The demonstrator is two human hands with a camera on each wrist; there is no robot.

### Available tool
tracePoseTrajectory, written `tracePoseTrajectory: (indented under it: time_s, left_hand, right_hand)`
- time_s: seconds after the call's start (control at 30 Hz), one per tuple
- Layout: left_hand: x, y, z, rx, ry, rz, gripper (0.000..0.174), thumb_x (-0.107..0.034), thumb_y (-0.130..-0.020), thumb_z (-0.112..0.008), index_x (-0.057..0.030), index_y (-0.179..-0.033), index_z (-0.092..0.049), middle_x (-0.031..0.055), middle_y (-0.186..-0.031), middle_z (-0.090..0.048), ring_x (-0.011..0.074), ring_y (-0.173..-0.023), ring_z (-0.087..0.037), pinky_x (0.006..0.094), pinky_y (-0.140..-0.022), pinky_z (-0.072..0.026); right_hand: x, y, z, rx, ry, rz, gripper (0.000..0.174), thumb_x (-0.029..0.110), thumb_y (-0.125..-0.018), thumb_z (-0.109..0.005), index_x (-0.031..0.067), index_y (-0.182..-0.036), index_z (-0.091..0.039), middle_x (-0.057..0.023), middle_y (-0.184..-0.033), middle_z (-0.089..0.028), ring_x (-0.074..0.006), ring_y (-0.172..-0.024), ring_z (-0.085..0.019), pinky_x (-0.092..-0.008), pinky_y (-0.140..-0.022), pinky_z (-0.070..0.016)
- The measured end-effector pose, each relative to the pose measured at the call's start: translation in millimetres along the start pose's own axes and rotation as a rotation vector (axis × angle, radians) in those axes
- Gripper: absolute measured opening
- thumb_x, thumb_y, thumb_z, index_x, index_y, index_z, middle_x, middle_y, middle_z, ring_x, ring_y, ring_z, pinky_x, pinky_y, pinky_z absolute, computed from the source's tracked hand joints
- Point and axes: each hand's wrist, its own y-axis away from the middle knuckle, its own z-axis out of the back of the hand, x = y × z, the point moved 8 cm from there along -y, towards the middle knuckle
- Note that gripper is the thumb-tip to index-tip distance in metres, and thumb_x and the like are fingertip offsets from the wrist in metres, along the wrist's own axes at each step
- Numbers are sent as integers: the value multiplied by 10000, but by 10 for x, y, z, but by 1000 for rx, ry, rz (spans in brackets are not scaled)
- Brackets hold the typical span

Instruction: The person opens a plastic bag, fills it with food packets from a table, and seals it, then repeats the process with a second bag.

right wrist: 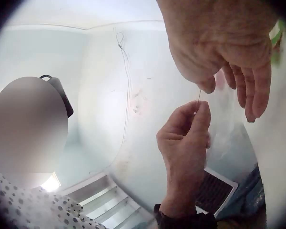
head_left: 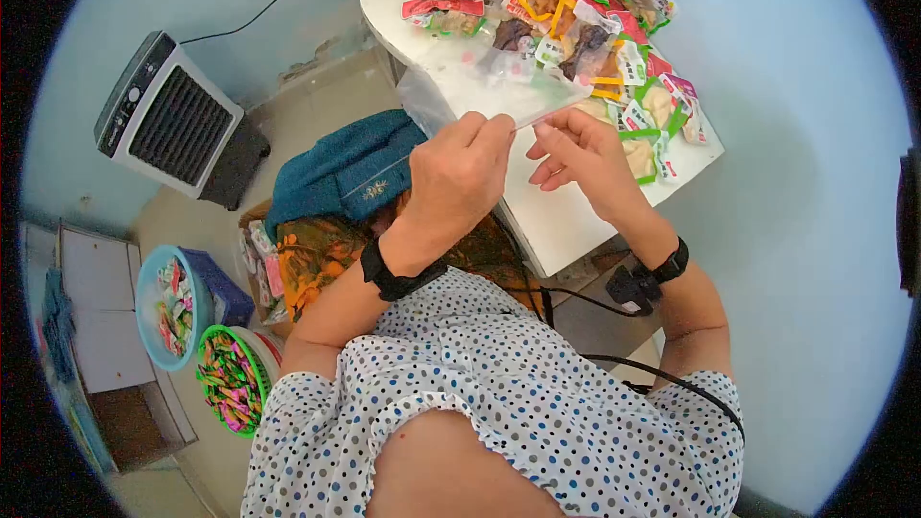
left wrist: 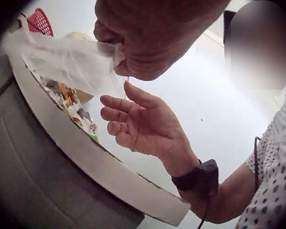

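A clear plastic bag (head_left: 439,96) hangs over the white table, its edge stretching across in front of both hands. My left hand (head_left: 460,173) pinches that edge between thumb and curled fingers. In the left wrist view the bag (left wrist: 62,59) drapes away from this hand. Beside it, my right hand (head_left: 587,161) has its fingers relaxed and slightly spread, palm toward the bag, nothing gripped. Its thumb tip is right at a thin line of the bag's edge, seen in the right wrist view, where the left hand (right wrist: 188,138) pinches the line's other end.
Many sealed food packets (head_left: 585,34) are heaped on the white table (head_left: 566,221). A teal bag (head_left: 345,173) sits at the table's left side. Further left are an air cooler (head_left: 173,120), a blue basin (head_left: 144,297) and a green basket (head_left: 259,374) with wrapped items. Cables run from the wrists.
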Motion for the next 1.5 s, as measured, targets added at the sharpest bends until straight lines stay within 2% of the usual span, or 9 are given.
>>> tracePoseTrajectory:
  time_s: [0.27,0.57,0.67,1.0,1.1,1.2,1.3,1.4,1.5]
  left_hand:
    - [-16,58,-33,31,56,10,140,-52,-803,-714,-81,-932,-666,87,-729,-591,272,-573,-600,359,-493,-475]
    - [13,60,-93,0,109,59,109,-26,-816,-677,-71,-914,-671,93,-705,-567,282,-569,-590,367,-487,-460]
    - [11,69,-105,29,229,118,134,-10,-830,-654,-61,-953,-673,100,-705,-556,282,-561,-576,366,-487,-445]
    - [78,83,-80,45,262,135,142,23,-840,-640,-2,-977,-666,128,-727,-578,267,-576,-559,356,-520,-436]
    - [104,-22,112,-93,145,62,158,32,-829,-654,-6,-982,-668,122,-733,-579,262,-560,-546,348,-511,-432]
    - [104,-168,390,-188,57,44,174,32,-823,-665,-15,-991,-672,118,-739,-576,252,-549,-539,342,-503,-434]
    - [106,-144,387,-178,1,1,199,19,-809,-687,-41,-998,-677,103,-748,-573,253,-567,-567,343,-505,-454]
    - [62,5,199,-105,11,-33,202,1,-795,-708,-60,-985,-674,84,-735,-562,271,-585,-587,351,-506,-467]
    - [82,52,130,-64,28,1,190,-3,-798,-705,-62,-975,-670,84,-724,-550,268,-584,-586,355,-501,-465]
  right_hand:
    - [-207,-138,39,-72,-29,-139,258,222,-925,-589,-20,-1013,-602,-133,-866,-663,-197,-618,-679,-286,-515,-554]
    - [-119,-55,-60,44,-381,-96,327,280,-929,-600,-16,-1067,-585,-127,-863,-660,-206,-624,-675,-308,-549,-581]
    - [-115,-52,-145,41,-195,-108,337,297,-935,-630,-19,-1043,-596,-119,-867,-664,-190,-638,-677,-305,-554,-583]
    - [-183,-78,-177,134,-222,-71,237,219,-932,-634,-17,-949,-634,-98,-824,-673,-169,-613,-679,-272,-523,-564]
    - [-230,-70,-50,43,69,-62,231,172,-869,-629,-54,-828,-651,-118,-702,-668,-183,-532,-664,-292,-465,-543]
    - [-299,2,-6,89,341,-68,206,160,-884,-628,-36,-818,-643,-78,-678,-653,-134,-510,-639,-259,-442,-500]
    - [-211,12,-3,84,443,29,260,210,-837,-653,-44,-783,-676,-115,-634,-665,-174,-530,-657,-329,-512,-531]
    - [29,-5,180,-4,531,176,262,232,-825,-692,-27,-789,-683,-101,-622,-663,-218,-550,-651,-361,-565,-532]
    - [317,-106,512,-190,725,297,289,269,-801,-735,-3,-890,-692,-128,-795,-702,-266,-738,-676,-388,-688,-537]
